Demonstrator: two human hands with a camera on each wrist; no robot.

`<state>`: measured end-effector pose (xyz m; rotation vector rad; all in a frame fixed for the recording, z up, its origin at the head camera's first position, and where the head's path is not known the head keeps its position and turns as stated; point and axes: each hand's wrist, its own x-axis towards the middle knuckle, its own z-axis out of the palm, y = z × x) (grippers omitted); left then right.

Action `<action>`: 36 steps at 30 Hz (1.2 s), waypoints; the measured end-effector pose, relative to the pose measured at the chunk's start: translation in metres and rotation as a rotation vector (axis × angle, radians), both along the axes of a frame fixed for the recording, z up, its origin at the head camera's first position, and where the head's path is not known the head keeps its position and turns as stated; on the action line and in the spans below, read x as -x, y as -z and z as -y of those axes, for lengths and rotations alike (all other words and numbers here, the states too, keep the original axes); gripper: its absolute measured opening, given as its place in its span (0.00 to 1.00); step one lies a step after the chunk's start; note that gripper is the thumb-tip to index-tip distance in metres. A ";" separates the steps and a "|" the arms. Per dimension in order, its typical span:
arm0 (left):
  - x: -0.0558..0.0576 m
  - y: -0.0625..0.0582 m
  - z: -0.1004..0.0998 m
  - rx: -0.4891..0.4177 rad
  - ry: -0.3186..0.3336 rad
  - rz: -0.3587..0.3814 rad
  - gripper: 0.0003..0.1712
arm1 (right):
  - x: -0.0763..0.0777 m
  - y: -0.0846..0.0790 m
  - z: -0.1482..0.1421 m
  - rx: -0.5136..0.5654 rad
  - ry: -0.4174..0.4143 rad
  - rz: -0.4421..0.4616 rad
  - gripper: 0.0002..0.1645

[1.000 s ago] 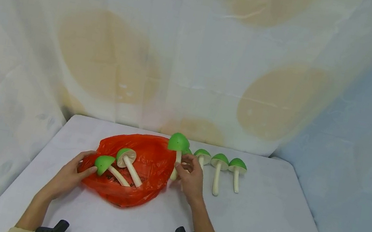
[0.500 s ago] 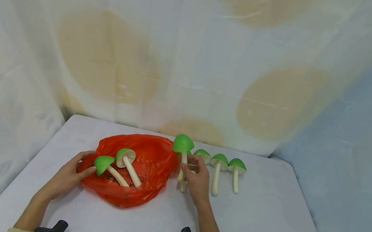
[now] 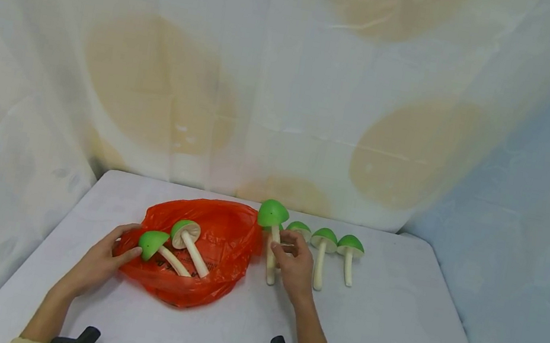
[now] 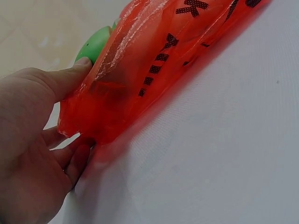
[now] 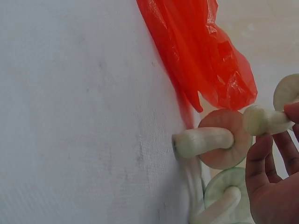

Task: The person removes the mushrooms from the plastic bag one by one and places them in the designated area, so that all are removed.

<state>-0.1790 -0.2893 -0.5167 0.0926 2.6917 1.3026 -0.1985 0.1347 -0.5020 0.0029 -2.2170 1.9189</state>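
My right hand [image 3: 297,265] pinches the white stem of a green-capped mushroom [image 3: 274,213] between thumb and fingers, just right of the bag and above the table. In the right wrist view the stem end of this held mushroom [image 5: 261,121] points toward the camera. Under it lies another mushroom [image 5: 205,141], partly hidden in the head view. My left hand [image 3: 101,261] holds the left rim of the red plastic bag [image 3: 230,230], fingers beneath it. Its thumb [image 4: 77,74] lies against a green cap. Two mushrooms, one front left [image 3: 152,244] and one behind [image 3: 186,234], lie in the bag's mouth.
To the right of the held mushroom several more lie in a row, caps toward the back: a partly hidden one [image 3: 299,229], a long-stemmed one [image 3: 324,240] and the rightmost [image 3: 351,246]. A white table [image 3: 389,333] carries everything. Patterned sheeting [image 3: 290,108] surrounds it.
My right hand has moved a little to the right with the mushroom, away from the bag's right edge to above the row's left end. The left hand and bag have hardly moved.
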 end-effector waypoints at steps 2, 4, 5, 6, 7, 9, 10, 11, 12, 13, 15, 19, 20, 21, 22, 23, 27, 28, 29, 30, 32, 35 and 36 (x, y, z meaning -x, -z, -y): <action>0.000 0.001 0.000 -0.002 0.000 -0.002 0.46 | 0.000 0.000 -0.002 -0.006 0.007 0.005 0.17; 0.000 0.001 0.001 0.000 0.001 -0.004 0.46 | 0.000 0.000 -0.004 -0.002 0.009 0.010 0.17; 0.000 0.001 0.001 0.000 0.001 -0.004 0.46 | 0.000 0.000 -0.005 0.001 0.012 0.013 0.16; 0.000 0.001 0.001 0.001 0.000 -0.003 0.46 | 0.000 0.000 -0.006 0.007 0.014 0.016 0.16; 0.000 0.001 0.001 0.000 0.000 -0.002 0.46 | 0.000 0.001 -0.008 0.010 0.017 0.019 0.16; 0.000 0.001 0.001 0.001 -0.002 0.002 0.46 | -0.001 0.001 -0.010 0.016 0.022 0.022 0.16; 0.000 0.001 0.002 0.002 -0.002 0.004 0.46 | -0.001 0.001 -0.011 0.016 0.026 0.022 0.15; 0.000 0.001 0.002 0.003 -0.003 0.006 0.46 | -0.003 -0.004 -0.011 0.014 0.027 0.029 0.16; 0.000 0.001 0.001 0.002 -0.004 0.009 0.47 | -0.005 -0.008 -0.012 0.010 0.028 0.037 0.15; 0.000 0.001 0.002 0.002 -0.005 0.009 0.47 | -0.008 -0.013 -0.012 0.003 0.028 0.041 0.16; 0.001 0.002 0.002 -0.002 -0.003 0.006 0.46 | -0.013 -0.022 -0.012 -0.006 0.023 0.049 0.16; 0.000 0.004 0.003 -0.014 0.004 -0.009 0.45 | -0.018 -0.032 -0.017 0.002 0.005 0.047 0.18; 0.000 0.004 0.004 -0.017 0.006 -0.013 0.44 | -0.019 -0.032 -0.018 0.006 0.001 0.044 0.18; 0.000 0.004 0.004 -0.017 0.006 -0.015 0.44 | -0.019 -0.032 -0.020 0.010 -0.002 0.043 0.18; 0.000 0.004 0.004 -0.016 0.006 -0.017 0.44 | -0.019 -0.031 -0.021 0.013 -0.003 0.044 0.18; 0.000 0.004 0.004 -0.017 0.006 -0.019 0.44 | -0.019 -0.031 -0.022 0.012 -0.003 0.046 0.18; -0.001 0.005 0.004 -0.020 0.006 -0.021 0.44 | -0.019 -0.029 -0.025 -0.002 0.003 0.054 0.18; -0.001 0.005 0.004 -0.021 0.007 -0.021 0.44 | -0.019 -0.029 -0.025 -0.006 0.006 0.057 0.18; -0.001 0.004 0.004 -0.022 0.008 -0.020 0.44 | -0.019 -0.028 -0.026 -0.011 0.010 0.057 0.18; -0.001 0.004 0.003 -0.023 0.008 -0.020 0.44 | -0.019 -0.028 -0.027 -0.016 0.015 0.057 0.18; -0.001 0.004 0.003 -0.022 0.007 -0.021 0.44 | -0.019 -0.028 -0.029 -0.020 0.022 0.057 0.18; -0.001 0.004 0.003 -0.019 0.008 -0.023 0.44 | -0.020 -0.029 -0.033 -0.021 0.037 0.055 0.17; -0.001 0.004 0.003 -0.018 0.009 -0.023 0.44 | -0.020 -0.030 -0.035 -0.022 0.042 0.056 0.17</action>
